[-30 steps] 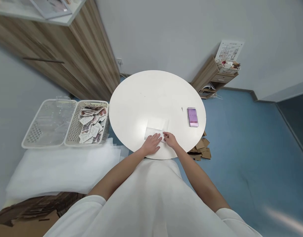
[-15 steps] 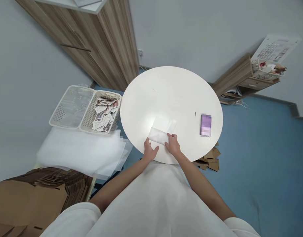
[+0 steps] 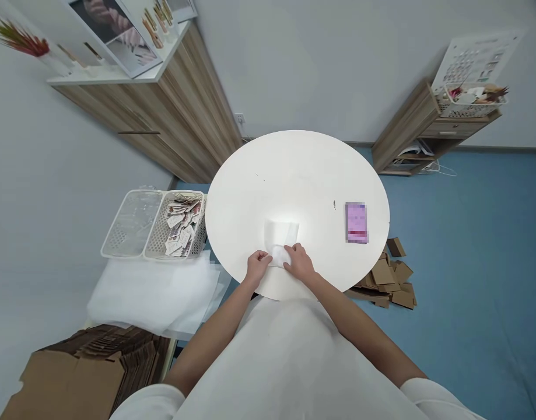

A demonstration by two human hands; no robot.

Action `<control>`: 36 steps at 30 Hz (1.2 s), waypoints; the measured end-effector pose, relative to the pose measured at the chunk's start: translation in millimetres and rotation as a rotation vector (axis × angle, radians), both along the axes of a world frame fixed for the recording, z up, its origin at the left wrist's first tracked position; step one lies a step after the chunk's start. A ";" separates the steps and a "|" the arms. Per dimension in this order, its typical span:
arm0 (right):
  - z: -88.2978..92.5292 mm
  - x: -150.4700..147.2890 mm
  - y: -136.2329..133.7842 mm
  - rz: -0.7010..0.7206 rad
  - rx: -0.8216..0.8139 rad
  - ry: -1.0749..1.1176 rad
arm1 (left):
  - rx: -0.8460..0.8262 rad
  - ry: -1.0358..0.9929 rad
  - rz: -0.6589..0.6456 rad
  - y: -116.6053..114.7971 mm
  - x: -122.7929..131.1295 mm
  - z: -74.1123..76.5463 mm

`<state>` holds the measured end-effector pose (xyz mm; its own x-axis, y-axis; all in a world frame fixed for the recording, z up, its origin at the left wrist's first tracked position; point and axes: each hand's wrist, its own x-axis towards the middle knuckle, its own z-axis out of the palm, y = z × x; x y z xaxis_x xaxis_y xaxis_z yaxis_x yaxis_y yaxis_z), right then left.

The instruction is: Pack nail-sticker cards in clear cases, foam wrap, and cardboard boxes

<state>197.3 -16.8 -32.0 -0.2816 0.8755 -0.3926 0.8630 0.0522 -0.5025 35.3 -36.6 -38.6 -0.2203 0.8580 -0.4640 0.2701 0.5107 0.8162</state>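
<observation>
A thin white foam sheet (image 3: 278, 232) lies near the front edge of the round white table (image 3: 294, 169), its near end folded into a small white bundle. My left hand (image 3: 258, 266) pinches the bundle's left edge, with thumb and fingers drawn together. From the other side my right hand (image 3: 300, 262) grips the bundle's right edge, its fingers bent over the sheet. The flat part of the sheet spreads away beyond both hands. Whether anything is wrapped inside cannot be seen.
A pixelated purple item (image 3: 357, 223) lies on the table's right. To the left are a white basket of printed cards (image 3: 180, 227), a basket of clear plastic pieces (image 3: 134, 224), stacked foam sheets (image 3: 149, 291) and flattened cardboard boxes (image 3: 75, 379). Cardboard pieces (image 3: 392, 277) sit beyond the table's right edge.
The near part of the sheet has gone from a flat folded strip to a smaller, rounder bundle. My left hand has closed in on its left edge. The camera view has shifted.
</observation>
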 end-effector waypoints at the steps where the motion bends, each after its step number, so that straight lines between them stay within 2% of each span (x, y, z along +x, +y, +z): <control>1: -1.3 0.2 0.3 -0.003 -0.025 0.017 | 0.036 0.063 -0.076 0.6 4.2 1.5; 4: -6.8 3.0 2.2 -0.040 -0.097 0.110 | 0.125 0.233 -0.307 1.9 21.3 2.1; 8: -12.9 14.6 5.4 -0.071 -0.136 0.280 | 0.252 0.462 -0.501 -0.8 41.2 -6.2; 13: -11.2 21.0 8.5 -0.129 -0.212 0.362 | 0.388 0.559 -0.561 -13.3 50.0 -17.6; 16: -11.3 13.8 11.6 -0.192 -0.168 0.269 | 0.456 0.558 -0.562 -24.3 48.3 -18.6; 19: -14.6 8.2 15.0 -0.191 -0.117 0.185 | 0.534 0.473 -0.626 -34.0 38.6 -16.3; 22: -19.1 9.2 17.8 -0.142 -0.118 0.199 | 0.555 0.418 -0.578 -34.6 24.1 -14.0; 25: -21.3 12.8 18.3 -0.113 -0.117 0.210 | 0.522 0.494 -0.531 -22.7 14.2 -13.2; 30: -11.4 22.3 14.7 0.007 -0.140 0.135 | 0.485 0.544 -0.769 2.2 12.3 -12.0; 33: -2.2 30.3 9.3 0.153 -0.030 0.066 | 0.462 0.519 -0.819 7.7 11.8 -10.2; 36: -1.5 34.6 2.4 0.318 0.066 0.050 | 0.453 0.485 -0.833 8.7 11.8 -8.1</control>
<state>231.9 -14.3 -33.5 -0.5628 0.7635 -0.3168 0.7723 0.3491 -0.5307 47.1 -27.9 -46.7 0.4402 0.8940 -0.0840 0.7419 -0.3094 0.5949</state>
